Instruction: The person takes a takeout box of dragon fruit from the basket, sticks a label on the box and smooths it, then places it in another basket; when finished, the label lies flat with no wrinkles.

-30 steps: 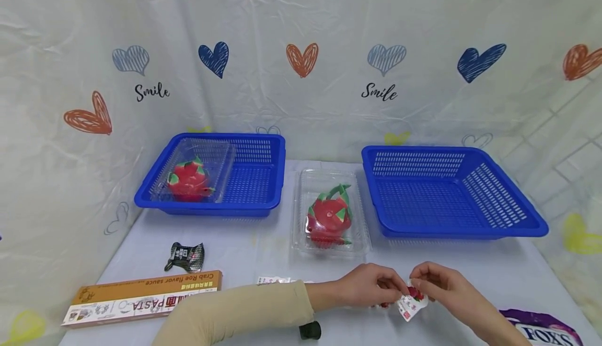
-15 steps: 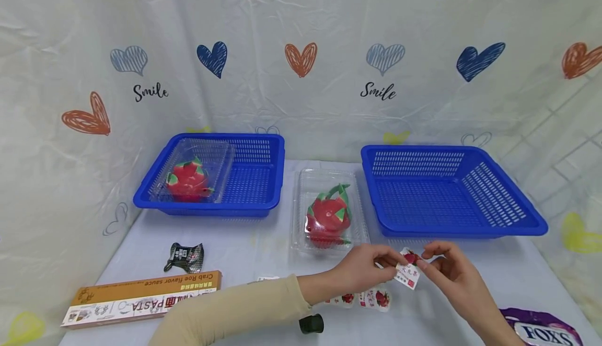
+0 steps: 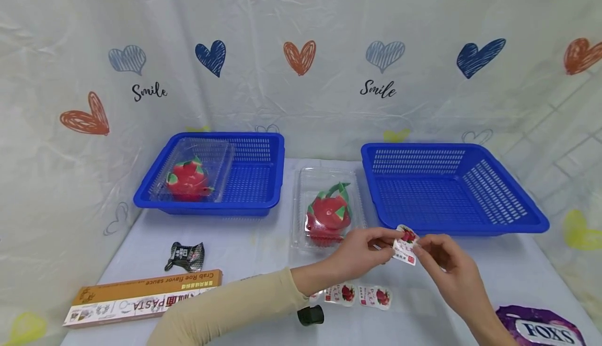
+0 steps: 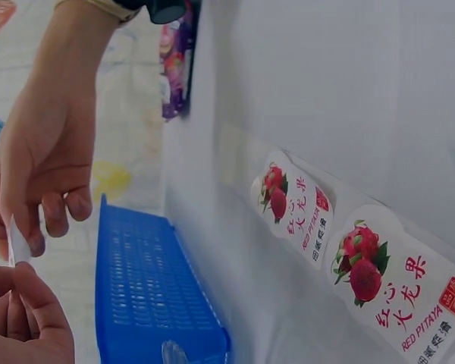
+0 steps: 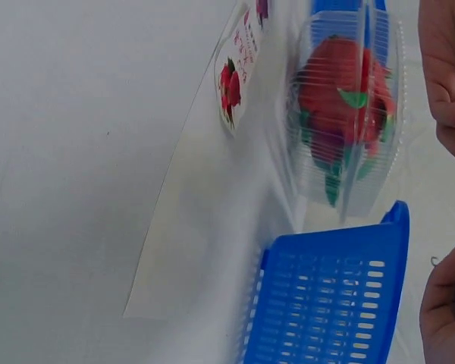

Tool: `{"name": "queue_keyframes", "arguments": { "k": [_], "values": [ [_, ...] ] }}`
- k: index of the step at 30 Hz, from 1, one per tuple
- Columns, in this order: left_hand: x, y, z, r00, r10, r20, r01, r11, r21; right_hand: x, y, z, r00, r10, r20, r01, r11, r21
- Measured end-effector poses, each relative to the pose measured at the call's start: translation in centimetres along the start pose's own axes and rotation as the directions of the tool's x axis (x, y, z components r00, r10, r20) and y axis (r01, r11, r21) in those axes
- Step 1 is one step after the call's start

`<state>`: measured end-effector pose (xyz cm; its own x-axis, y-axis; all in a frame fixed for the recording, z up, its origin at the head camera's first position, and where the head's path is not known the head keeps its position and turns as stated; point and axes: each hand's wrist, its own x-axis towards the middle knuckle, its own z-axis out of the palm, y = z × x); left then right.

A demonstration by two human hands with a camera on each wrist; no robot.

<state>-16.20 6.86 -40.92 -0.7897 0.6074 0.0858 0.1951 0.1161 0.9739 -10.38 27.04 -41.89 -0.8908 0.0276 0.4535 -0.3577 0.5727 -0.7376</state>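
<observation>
Between both hands, above the table, is a white die-cut fruit sticker (image 3: 404,257) with a red dragon fruit and writing on it. My left hand (image 3: 359,254) pinches its left edge between thumb and fingers. From the right, my right hand (image 3: 447,273) pinches the opposite edge. The left wrist view shows the sticker (image 4: 18,246) nearly edge-on between the fingertips. Below the hands lies a backing sheet (image 5: 182,235) with more stickers (image 4: 402,288) marked RED PITAYA, partly hidden by the left forearm. Just behind the left hand, a clear clamshell box (image 3: 305,179) contains a dragon fruit (image 3: 327,212).
Back left, a blue basket (image 3: 277,199) holds another boxed dragon fruit (image 3: 188,181). A second blue basket (image 3: 423,226) stands back right. On the left lie a pasta box (image 3: 141,299) and a small dark packet (image 3: 185,257); a purple FOX'S bag (image 3: 541,327) lies front right.
Both hands have risen away from the table front with the sticker, now beside the right basket's front edge. Stickers on the sheet below have come into view.
</observation>
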Motion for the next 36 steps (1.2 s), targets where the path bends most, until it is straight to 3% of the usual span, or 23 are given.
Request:
{"name": "queue_keyframes", "arguments": {
  "k": [4, 8, 13, 16, 18, 24, 31, 36],
  "values": [
    [0.0, 0.0, -0.2, 1.000, 0.014, -0.017, -0.015, 1.000, -0.022, 0.1, -0.2, -0.1, 0.995, 0.072, 0.076, -0.072, 0.997, -0.004],
    [0.0, 0.2, -0.4, 0.999, 0.034, -0.022, -0.035, 0.999, -0.018, 0.3, -0.4, -0.2, 0.969, 0.190, 0.158, -0.193, 0.981, 0.003],
    [0.0, 0.1, -0.7, 0.999, 0.044, -0.029, -0.044, 0.999, -0.003, 0.9, -0.8, -0.2, 0.946, 0.291, 0.144, -0.306, 0.947, 0.095],
    [0.1, 0.2, -0.9, 0.998, 0.047, -0.038, -0.047, 0.999, -0.001, 1.3, -1.1, 0.2, 0.954, 0.283, 0.098, -0.296, 0.940, 0.168],
    [0.1, 0.2, -1.0, 0.998, 0.033, -0.051, -0.034, 0.999, -0.009, 1.6, -1.3, 0.5, 0.968, 0.244, 0.061, -0.251, 0.952, 0.174],
    [0.3, 0.7, -1.7, 0.992, -0.038, -0.117, 0.031, 0.998, -0.062, 2.3, -1.7, 1.3, 0.994, 0.111, -0.005, -0.111, 0.992, 0.053],
    [0.8, 0.7, -3.2, 0.993, -0.042, -0.111, 0.032, 0.995, -0.095, 3.6, -1.9, 1.7, 0.992, 0.106, 0.069, -0.108, 0.994, 0.022],
    [1.2, 0.5, -4.9, 0.994, -0.003, -0.107, 0.012, 0.996, 0.084, 4.8, -1.8, 2.2, 0.980, 0.126, 0.155, -0.126, 0.992, -0.011]
  ]
}}
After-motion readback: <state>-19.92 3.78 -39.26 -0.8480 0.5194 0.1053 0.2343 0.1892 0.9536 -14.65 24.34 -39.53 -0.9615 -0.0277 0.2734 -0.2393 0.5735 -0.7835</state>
